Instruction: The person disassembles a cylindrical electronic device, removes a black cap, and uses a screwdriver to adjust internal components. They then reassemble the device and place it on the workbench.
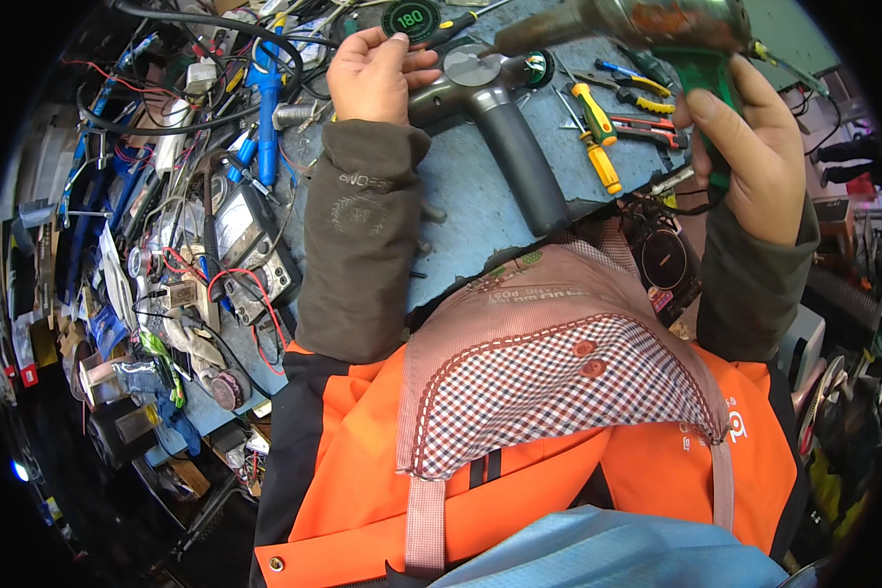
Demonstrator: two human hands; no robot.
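Observation:
My right hand [757,147] grips the green handle of a heat gun [647,22], whose worn, stained metal barrel points left across the top of the view. My left hand [377,73] has its thumb and forefinger closed at the lower edge of a small round black disc [411,20] with green figures. Just below that disc lies a dark grey massage gun [519,157], its handle reaching toward me and a silvery round cap [471,66] on its body. The heat gun's nozzle tip hangs over the massage gun's right end, close to a round dark part [537,69].
Screwdrivers with yellow-green handles [598,137] and pliers [645,102] lie right on the blue bench top [461,230]. Cables, a blue tool [267,88] and a meter [250,235] with red leads crowd the left. A black cable [147,132] loops there. My apron [559,372] meets the bench's near edge.

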